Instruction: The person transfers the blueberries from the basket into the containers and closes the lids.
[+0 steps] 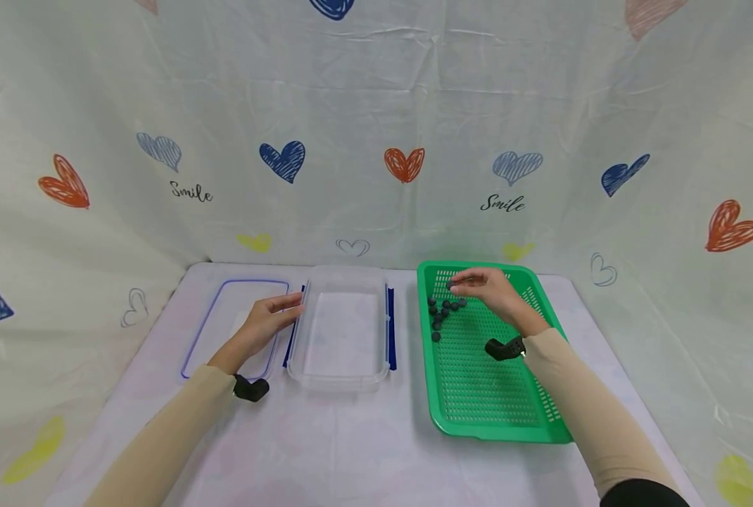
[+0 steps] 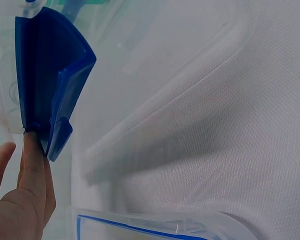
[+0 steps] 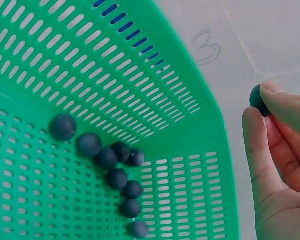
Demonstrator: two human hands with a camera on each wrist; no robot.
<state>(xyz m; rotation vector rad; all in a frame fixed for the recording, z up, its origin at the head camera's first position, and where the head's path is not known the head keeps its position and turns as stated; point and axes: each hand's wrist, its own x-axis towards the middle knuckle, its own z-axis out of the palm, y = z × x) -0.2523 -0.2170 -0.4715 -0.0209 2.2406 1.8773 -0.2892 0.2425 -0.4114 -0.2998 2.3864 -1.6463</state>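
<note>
My right hand [image 1: 493,292] pinches a small dark blue ball [image 3: 259,101] between thumb and fingertips, above the far end of a green basket [image 1: 436,394]. Several more dark blue balls [image 3: 106,158] lie loose in the basket's far left corner. My left hand [image 1: 264,325] is at the left side of a clear plastic box [image 1: 345,384]. With its fingers fairly straight, it touches the lower end of the box's blue latch [image 2: 50,75]. The box stands without its lid, its side latches hanging outward.
A clear lid with a blue seal [image 1: 202,331] lies flat to the left of the box, partly under my left forearm. Behind the white-covered table [image 1: 351,451] hangs a curtain [image 1: 351,91] printed with hearts.
</note>
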